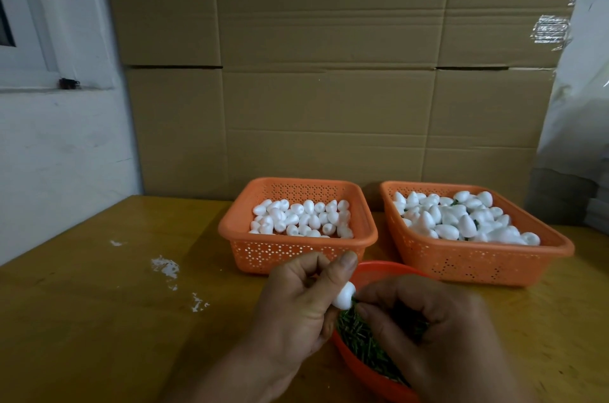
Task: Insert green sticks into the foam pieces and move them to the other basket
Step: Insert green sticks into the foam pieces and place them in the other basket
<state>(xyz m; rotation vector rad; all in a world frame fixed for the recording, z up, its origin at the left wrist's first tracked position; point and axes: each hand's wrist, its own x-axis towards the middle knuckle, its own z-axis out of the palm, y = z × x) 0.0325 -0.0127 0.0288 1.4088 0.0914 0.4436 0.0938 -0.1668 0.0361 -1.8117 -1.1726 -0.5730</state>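
My left hand (298, 300) grips a white egg-shaped foam piece (344, 295) between thumb and curled fingers. My right hand (425, 327) pinches a green stick (354, 300) whose tip touches the foam piece's lower end. Both hands hover over a red bowl (372, 271) full of green sticks (357, 336). Behind them stand two orange baskets: the left basket (296, 249) holds plain foam pieces (301, 218), the right basket (478, 261) holds a heap of foam pieces (461, 218) with green sticks showing between them.
The wooden table (99, 320) carries white foam crumbs (164, 266) on its left half. Stacked cardboard boxes (329, 73) form a wall right behind the baskets. A white wall (49, 155) is at the left, a plastic sheet (580, 89) at the right.
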